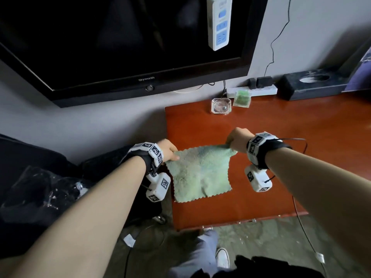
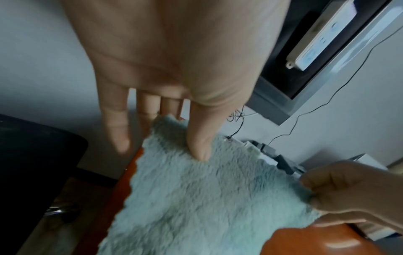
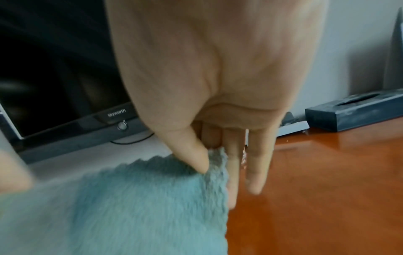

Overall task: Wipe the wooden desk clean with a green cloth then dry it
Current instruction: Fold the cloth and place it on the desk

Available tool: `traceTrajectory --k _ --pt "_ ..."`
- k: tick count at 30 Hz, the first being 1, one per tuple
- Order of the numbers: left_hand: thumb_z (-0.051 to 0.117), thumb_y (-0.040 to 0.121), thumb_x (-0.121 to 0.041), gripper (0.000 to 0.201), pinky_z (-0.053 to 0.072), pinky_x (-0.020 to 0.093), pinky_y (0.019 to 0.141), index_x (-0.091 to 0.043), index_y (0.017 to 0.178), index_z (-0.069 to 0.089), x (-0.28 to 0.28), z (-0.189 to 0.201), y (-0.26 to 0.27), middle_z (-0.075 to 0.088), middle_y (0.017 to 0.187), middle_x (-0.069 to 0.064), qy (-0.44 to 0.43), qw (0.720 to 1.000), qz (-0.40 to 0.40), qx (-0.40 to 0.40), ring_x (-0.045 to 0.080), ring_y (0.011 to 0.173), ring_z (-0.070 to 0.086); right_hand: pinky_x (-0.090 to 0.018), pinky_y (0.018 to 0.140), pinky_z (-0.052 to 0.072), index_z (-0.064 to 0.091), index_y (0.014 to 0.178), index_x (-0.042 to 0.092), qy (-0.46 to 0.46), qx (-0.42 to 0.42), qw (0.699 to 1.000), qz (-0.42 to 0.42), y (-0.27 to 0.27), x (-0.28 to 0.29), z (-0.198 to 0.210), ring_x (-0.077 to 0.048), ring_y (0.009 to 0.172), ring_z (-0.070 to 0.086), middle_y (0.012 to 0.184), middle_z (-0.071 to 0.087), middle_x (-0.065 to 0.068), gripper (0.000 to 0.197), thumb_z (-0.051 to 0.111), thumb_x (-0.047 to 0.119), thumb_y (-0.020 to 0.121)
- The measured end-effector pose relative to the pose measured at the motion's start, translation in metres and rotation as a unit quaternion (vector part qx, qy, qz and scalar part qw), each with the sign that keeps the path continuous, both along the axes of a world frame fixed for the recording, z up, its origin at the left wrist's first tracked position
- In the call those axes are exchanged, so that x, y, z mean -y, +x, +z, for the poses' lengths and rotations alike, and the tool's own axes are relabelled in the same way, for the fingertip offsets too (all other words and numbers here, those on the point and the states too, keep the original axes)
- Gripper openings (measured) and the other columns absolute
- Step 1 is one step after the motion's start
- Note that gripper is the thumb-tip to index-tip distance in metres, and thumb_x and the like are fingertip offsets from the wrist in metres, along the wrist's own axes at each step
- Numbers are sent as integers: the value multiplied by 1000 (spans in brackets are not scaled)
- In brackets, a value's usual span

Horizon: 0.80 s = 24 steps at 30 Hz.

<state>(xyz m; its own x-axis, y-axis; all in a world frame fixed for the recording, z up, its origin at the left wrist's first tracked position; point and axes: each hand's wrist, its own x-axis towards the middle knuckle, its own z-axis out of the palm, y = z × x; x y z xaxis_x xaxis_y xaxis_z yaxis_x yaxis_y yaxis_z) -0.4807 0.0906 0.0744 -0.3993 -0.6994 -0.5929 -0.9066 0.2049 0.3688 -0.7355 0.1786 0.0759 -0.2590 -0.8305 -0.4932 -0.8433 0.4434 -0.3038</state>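
A fluffy green cloth (image 1: 200, 173) hangs spread out over the left end of the reddish wooden desk (image 1: 281, 157). My left hand (image 1: 170, 151) pinches its upper left corner, thumb on top of the cloth (image 2: 196, 198) in the left wrist view. My right hand (image 1: 236, 141) pinches the upper right corner; the right wrist view shows the thumb pressing the cloth (image 3: 130, 207) against the fingers. The cloth's lower edge reaches down toward the desk; whether it touches the wood I cannot tell.
A clear glass ashtray (image 1: 221, 105) and a small green packet (image 1: 242, 98) sit at the desk's back edge by a white power strip (image 1: 253, 91). A black tissue box (image 1: 313, 83) stands at the back right. A large television (image 1: 120, 47) hangs left above.
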Motion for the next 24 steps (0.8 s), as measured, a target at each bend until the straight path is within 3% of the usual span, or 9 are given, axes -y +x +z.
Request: traceTrajectory --k 3,8,12,17,19,21,24 --pt "73 88 -25 35 49 29 97 -15 121 69 23 -19 -5 68 123 6 -87 996 8 2 23 113 63 -24 65 46 76 98 17 -32 4 999 -13 -1 21 -26 -23 78 63 90 71 -8 28 55 4 85" --pt "75 85 -19 19 51 25 82 -21 104 76 51 -40 -10 73 103 -1 -128 991 25 -35 18 93 66 -21 65 40 76 98 19 -71 -18 997 17 -4 54 -52 -25 72 58 86 72 -9 40 49 -3 79" --pt "78 81 -18 17 55 27 82 -23 98 77 45 -58 0 72 90 -5 -97 994 20 -54 15 88 68 -31 75 55 75 105 23 -72 -20 996 40 0 51 -59 -31 83 65 95 73 -11 48 46 -4 79" --pt "75 80 -18 16 57 29 79 -30 90 78 0 -89 14 73 91 -9 -67 997 24 -38 12 82 67 -31 72 56 72 105 30 3 -65 993 100 14 11 -82 -28 82 63 95 68 -7 44 45 5 80" --pt "73 81 -16 18 56 29 81 -30 91 78 -20 -101 17 73 95 -9 -67 997 29 -29 14 85 67 -31 73 55 70 104 35 29 -64 990 125 14 -7 -99 -26 87 64 101 68 -2 48 43 5 78" --pt "72 82 -16 19 56 30 84 -30 95 78 -37 -113 21 72 100 -8 -60 997 39 -18 14 90 67 -35 83 55 69 102 35 67 -66 980 174 15 -21 -112 -22 104 60 116 64 4 43 44 9 78" --pt "70 86 -28 20 55 33 86 -27 105 76 -61 -126 24 67 113 -3 -36 998 48 15 18 100 65 -38 103 44 67 112 36 90 -68 970 216 12 -34 -120 -18 130 39 150 36 13 39 50 19 81"
